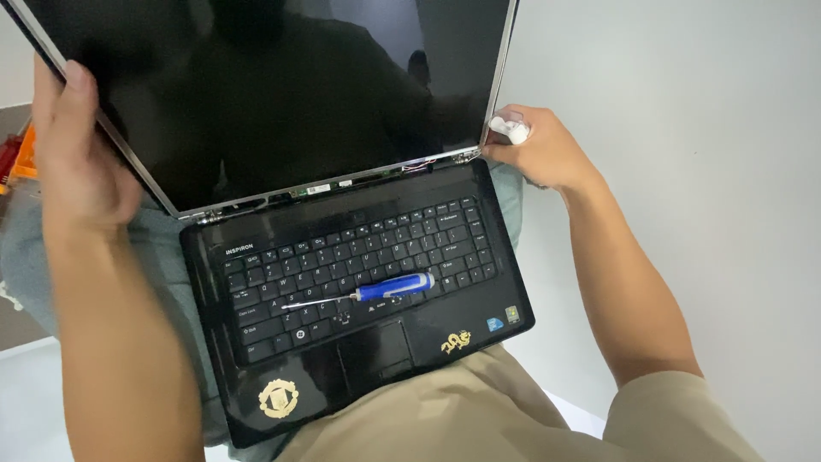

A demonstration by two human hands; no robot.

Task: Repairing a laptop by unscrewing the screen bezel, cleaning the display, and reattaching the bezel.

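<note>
While the left hand (73, 158) grips the screen panel's (282, 94) left edge, the right hand (534, 145) pinches its lower right corner; a blue-handled screwdriver (376, 291) lies on the black laptop's (479, 295) keyboard, above two gold stickers (279, 399).

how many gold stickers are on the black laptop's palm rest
2. A round gold crest sticker sits at the palm rest's near-left corner, and a smaller gold dragon-shaped sticker lies right of the touchpad. None seems hidden; the other small stickers there are not gold.
</note>
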